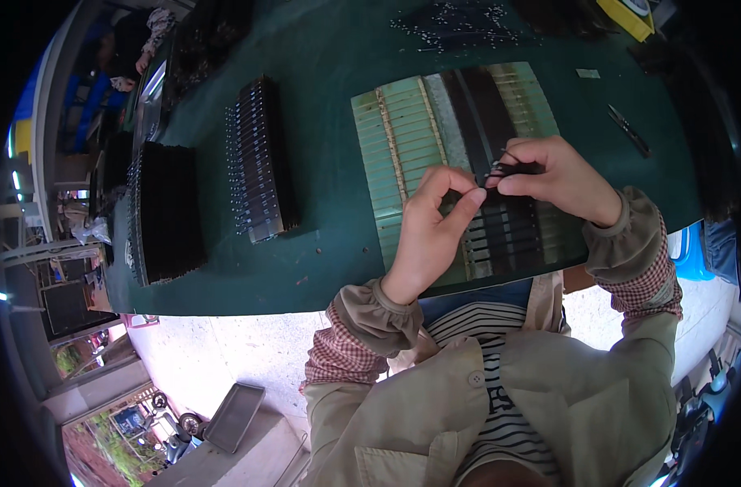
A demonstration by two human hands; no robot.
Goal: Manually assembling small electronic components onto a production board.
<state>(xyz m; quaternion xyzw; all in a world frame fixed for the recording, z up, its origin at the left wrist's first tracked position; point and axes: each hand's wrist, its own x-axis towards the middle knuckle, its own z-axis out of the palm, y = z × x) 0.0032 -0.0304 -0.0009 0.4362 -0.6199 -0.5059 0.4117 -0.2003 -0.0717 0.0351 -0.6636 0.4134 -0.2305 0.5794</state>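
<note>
My right hand [555, 177] grips a small black part [516, 169] with thin wire leads, held above a pale green slotted tray [403, 138]. My left hand [435, 227] pinches something tiny at the part's left end between thumb and forefinger. Under both hands, rows of black strips [508, 231] lie in the tray. Both hands hover just above the tray near the table's front edge.
A dark green table [322, 97] carries a long row of black components [258, 162] at centre left and a bigger black stack [167, 213] further left. Small metal pins [459, 28] lie scattered at the back. Tweezers [628, 130] rest at the right. A yellow box [626, 18] sits far back.
</note>
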